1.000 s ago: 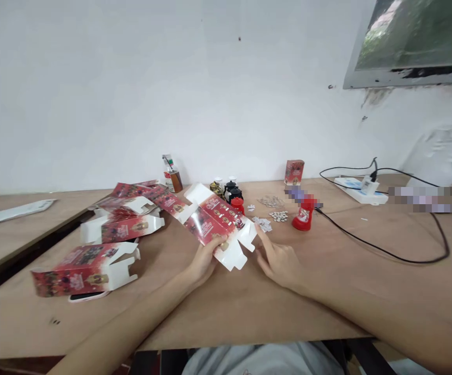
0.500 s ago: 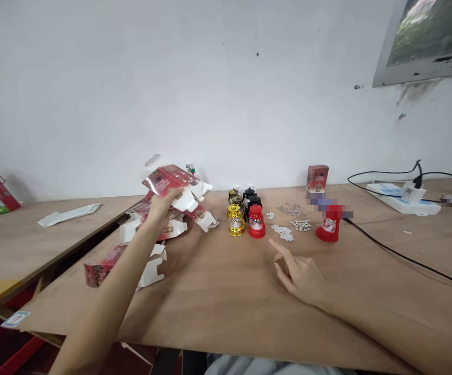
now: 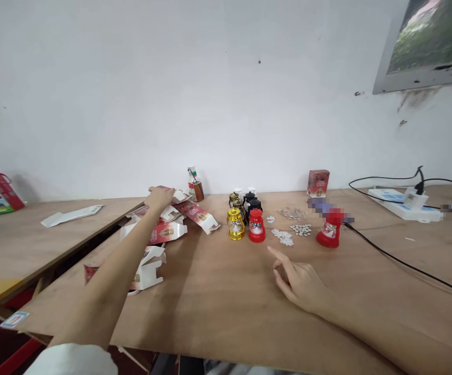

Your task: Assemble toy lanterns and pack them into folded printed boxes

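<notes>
At one o'clock the right hand (image 3: 298, 281) holds nothing, index finger extended. The left hand (image 3: 161, 198), raised half a second ago, is now down on a printed carton (image 3: 181, 196) atop the carton pile (image 3: 168, 233) at eleven; whether it clamps, I cannot tell. The wooden table (image 3: 210, 302) gives room between the two hands; a gap (image 3: 70, 260) lines its edge at ten. White wall (image 3: 171, 104) at twelve.

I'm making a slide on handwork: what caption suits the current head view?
Left hand at a heap of red-and-white cartons; right hand, index finger extended, near small lanterns and white pieces.
</notes>
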